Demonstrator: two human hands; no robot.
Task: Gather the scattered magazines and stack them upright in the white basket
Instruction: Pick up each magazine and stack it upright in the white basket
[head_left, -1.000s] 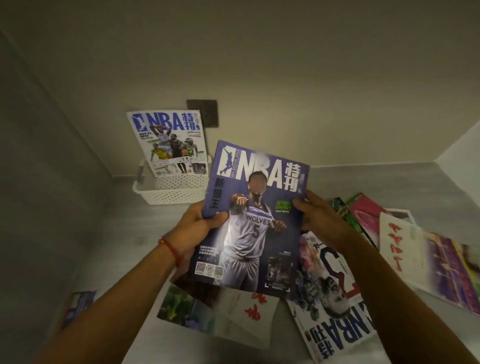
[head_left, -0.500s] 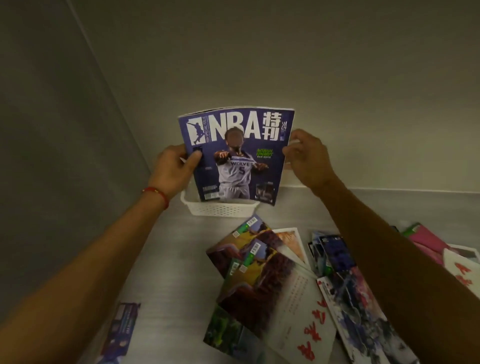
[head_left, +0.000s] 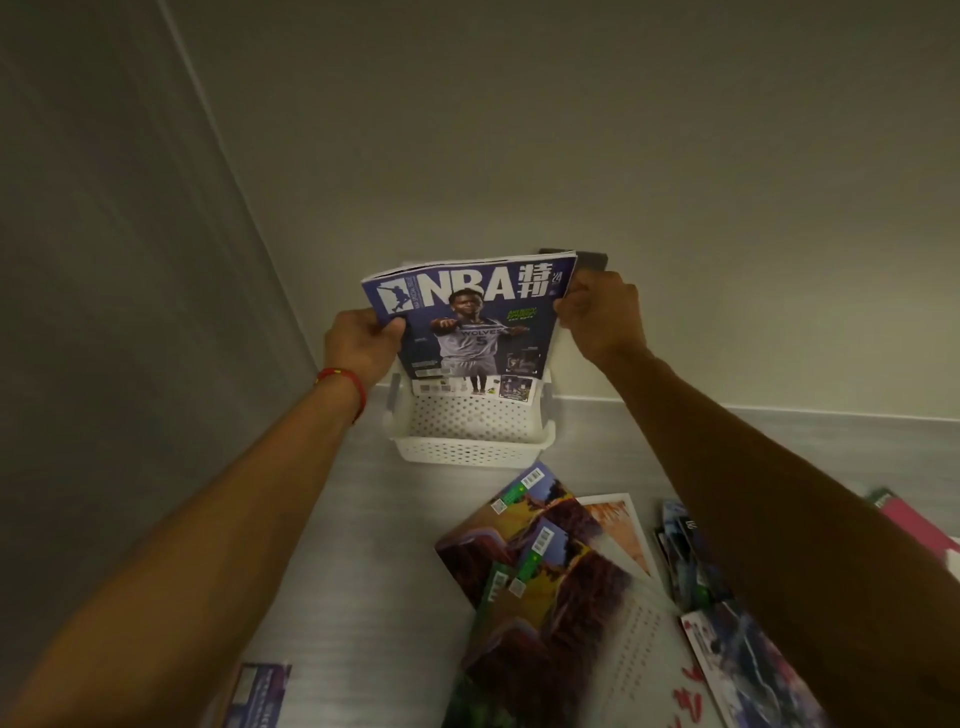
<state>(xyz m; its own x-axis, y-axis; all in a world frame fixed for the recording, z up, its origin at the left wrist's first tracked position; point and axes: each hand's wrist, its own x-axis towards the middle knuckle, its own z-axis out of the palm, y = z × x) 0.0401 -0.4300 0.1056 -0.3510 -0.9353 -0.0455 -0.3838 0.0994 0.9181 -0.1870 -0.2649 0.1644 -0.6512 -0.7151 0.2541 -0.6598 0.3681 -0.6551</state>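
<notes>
Purple magazine (head_left: 470, 317) is gripped upright by both hands' fingers (head_left: 390, 328) over the white basket (head_left: 470, 453), awaiting lowering inside.

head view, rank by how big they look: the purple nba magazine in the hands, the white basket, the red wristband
1. purple NBA magazine
2. white basket, a little narrower than the magazine, which hides its back part, so this order is not firm
3. red wristband on the left wrist, by far the smallest
</notes>
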